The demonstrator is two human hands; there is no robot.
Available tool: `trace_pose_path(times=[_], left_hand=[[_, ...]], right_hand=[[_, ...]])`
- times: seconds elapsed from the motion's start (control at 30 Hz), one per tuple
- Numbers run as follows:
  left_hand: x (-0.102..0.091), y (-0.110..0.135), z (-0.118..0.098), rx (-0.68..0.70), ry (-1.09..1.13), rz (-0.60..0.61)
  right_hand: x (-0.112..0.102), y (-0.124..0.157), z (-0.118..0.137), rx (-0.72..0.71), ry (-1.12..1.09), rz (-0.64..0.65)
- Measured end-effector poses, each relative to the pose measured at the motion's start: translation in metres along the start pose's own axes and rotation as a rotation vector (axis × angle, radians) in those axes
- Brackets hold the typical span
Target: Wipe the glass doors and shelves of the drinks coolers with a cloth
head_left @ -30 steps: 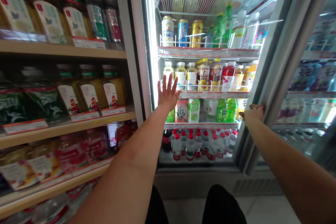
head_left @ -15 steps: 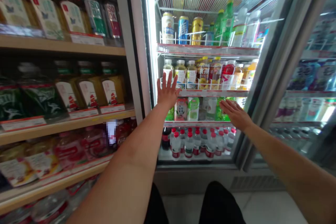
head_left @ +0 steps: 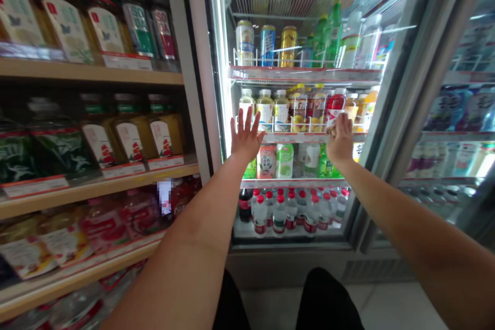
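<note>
Red-labelled plastic bottle (head_left: 334, 108) stands on the second wire-railed shelf of a glass-fronted drinks fridge (head_left: 201, 62), near the right end of its row. Far left, pale wooden shelves (head_left: 85, 75) carry ribbed plastic bottles with paper labels, 2 of them marked SODA. Next comes the left hand (head_left: 246, 136), spread wide with its fingers apart, just in front of the thin wire rail (head_left: 278, 126). Inside the lit fridge, metal cans (head_left: 267, 45) line the top shelf, rounded juice bottles (head_left: 266, 108) fill the second, and water bottles with red caps (head_left: 279, 214) crowd the bottom. The right hand (head_left: 340, 136) is bunched, its fingers up against the red-labelled bottle's lower end; I cannot tell whether they pinch it. Further right runs the metal door frame (head_left: 402, 87).
</note>
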State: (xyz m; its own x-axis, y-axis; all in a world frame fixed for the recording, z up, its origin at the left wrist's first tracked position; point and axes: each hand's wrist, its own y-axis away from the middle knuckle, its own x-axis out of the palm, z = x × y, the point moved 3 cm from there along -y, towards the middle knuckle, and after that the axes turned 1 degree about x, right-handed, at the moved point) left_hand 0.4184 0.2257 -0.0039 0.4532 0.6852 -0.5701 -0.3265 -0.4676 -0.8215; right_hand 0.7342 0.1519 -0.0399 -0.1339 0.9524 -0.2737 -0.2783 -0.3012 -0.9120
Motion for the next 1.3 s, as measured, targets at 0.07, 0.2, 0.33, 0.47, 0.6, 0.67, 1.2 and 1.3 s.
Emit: trace_pose_path(times=[0.07,0.2,0.33,0.47,0.6,0.67,1.2,1.3], left_hand=[[0.0,0.0,0.0,-0.002,0.0,-0.003],[-0.002,0.002,-0.002,-0.007,-0.016,0.001],[-0.004,0.002,-0.003,-0.003,-0.044,0.015],[-0.002,0.001,-0.001,-0.005,-0.023,0.014],[0.002,0.0,0.001,0.013,-0.032,0.012],[0.003,0.0,0.002,0.018,-0.033,0.005],[0.008,0.001,0.005,0.047,-0.015,-0.05],[0.006,0.002,0.004,0.039,-0.018,-0.037]], right_hand=[[-0.001,0.016,0.017,-0.209,0.057,0.064],[0.003,0.068,0.024,-0.594,0.18,0.241],[0.006,0.086,0.018,-0.78,0.206,0.35],[0.002,0.042,0.027,-0.495,0.153,0.193],[0.002,-0.002,0.05,-0.169,0.076,0.052],[0.005,-0.009,0.066,-0.165,0.06,0.054],[0.016,0.076,0.061,-0.859,0.165,0.481],[0.012,0.049,0.071,-0.637,0.162,0.381]])
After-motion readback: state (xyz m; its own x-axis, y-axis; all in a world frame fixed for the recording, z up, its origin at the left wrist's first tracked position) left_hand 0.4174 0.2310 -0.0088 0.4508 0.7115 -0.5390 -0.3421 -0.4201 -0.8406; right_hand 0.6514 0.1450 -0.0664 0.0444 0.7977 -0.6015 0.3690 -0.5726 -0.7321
